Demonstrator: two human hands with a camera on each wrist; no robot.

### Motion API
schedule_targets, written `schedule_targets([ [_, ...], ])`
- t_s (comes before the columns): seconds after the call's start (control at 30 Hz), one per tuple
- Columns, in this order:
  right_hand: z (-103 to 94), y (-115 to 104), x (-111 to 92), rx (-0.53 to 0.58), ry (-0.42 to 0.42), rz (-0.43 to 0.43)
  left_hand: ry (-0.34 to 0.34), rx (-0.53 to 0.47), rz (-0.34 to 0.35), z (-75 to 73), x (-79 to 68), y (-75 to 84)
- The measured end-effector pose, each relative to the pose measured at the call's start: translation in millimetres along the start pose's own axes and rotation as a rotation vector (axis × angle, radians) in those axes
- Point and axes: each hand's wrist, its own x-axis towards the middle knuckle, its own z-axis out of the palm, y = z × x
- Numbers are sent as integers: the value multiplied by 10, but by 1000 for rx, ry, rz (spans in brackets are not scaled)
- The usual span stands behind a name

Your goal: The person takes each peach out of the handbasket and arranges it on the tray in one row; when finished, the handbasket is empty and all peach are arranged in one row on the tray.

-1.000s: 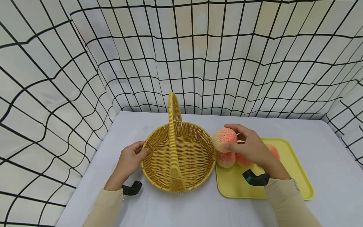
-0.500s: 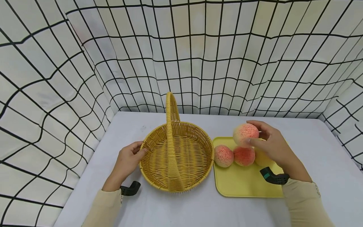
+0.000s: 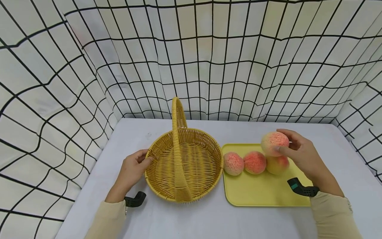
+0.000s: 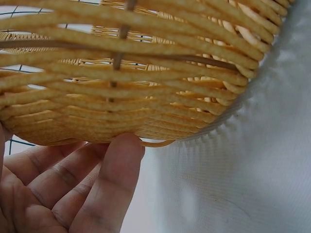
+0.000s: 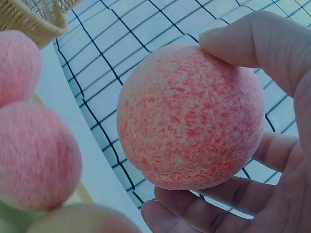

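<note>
In the head view a yellow wicker basket [image 3: 197, 166] with a tall handle stands on the table. My left hand [image 3: 132, 171] pinches its left rim; the left wrist view shows the thumb [image 4: 119, 179] against the wicker weave [image 4: 112, 92]. My right hand [image 3: 304, 156] holds a pink and cream peach [image 3: 274, 143] above the yellow tray [image 3: 253, 194]. Thumb and fingers lie round this peach [image 5: 189, 116] in the right wrist view. A row of three more peaches rests on the tray: a left one [image 3: 233, 164], a middle one [image 3: 255, 162] and a yellower one [image 3: 277, 165], partly hidden.
The tray lies right of the basket, close to its rim. White walls with a black grid [image 3: 209, 66] rise behind the table [image 3: 209, 219] and at both sides. A black wrist device [image 3: 301, 188] sits on the right wrist, another [image 3: 135, 199] on the left.
My right hand has moved right with the peach, from beside the basket's right rim to over the tray's right part. The left hand has stayed on the basket rim. The view has shifted slightly.
</note>
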Motion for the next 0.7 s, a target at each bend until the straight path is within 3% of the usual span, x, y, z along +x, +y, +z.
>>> schedule_targets([
  [0.7, -331, 397, -84, 32, 79, 69, 3, 14, 6, 14, 20, -44],
])
